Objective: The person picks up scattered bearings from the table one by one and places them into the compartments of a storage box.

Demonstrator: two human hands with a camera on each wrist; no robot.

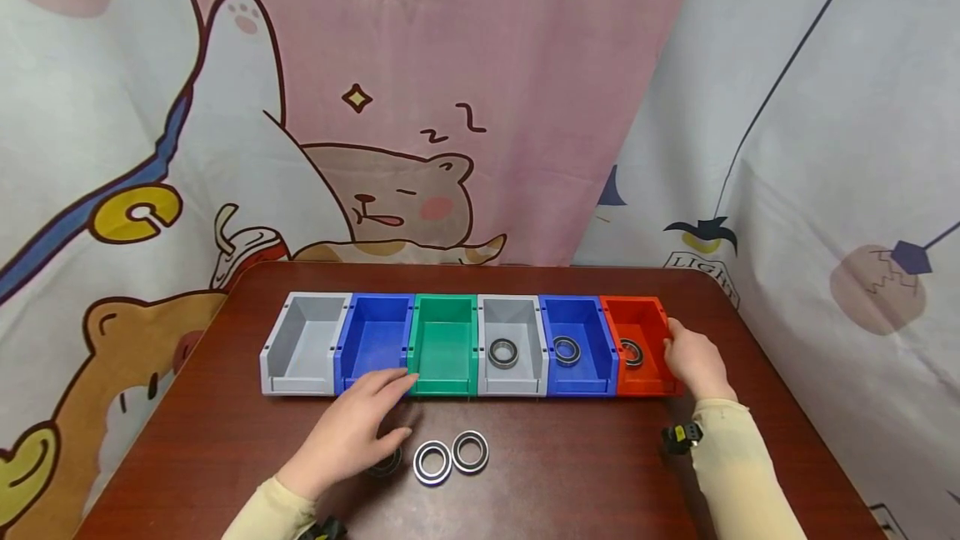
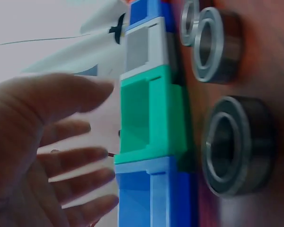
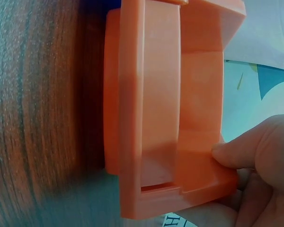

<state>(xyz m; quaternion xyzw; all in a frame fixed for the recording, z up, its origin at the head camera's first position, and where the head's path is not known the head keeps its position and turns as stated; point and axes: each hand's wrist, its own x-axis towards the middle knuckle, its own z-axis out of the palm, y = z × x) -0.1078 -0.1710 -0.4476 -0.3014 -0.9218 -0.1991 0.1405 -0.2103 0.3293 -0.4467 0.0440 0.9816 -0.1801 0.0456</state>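
Observation:
My right hand (image 1: 696, 359) grips the right side wall of the red bin (image 1: 651, 373), thumb inside and fingers outside in the right wrist view. A bearing (image 1: 632, 352) lies in that bin. My left hand (image 1: 351, 430) hovers with spread, relaxed fingers before the blue bin (image 1: 375, 340) and the green bin (image 1: 446, 348), holding nothing. Below it lie three bearings on the table: one bearing (image 1: 386, 463) partly hidden by the hand, a middle bearing (image 1: 432, 462) and a right bearing (image 1: 470, 452) side by side.
The bins form one row across the table (image 1: 570, 473). A grey bin (image 1: 527, 384) and a second blue bin (image 1: 582, 382) hold one bearing each. Another grey bin (image 1: 300, 386) stands at the left end. A printed curtain (image 1: 570, 107) hangs behind the table.

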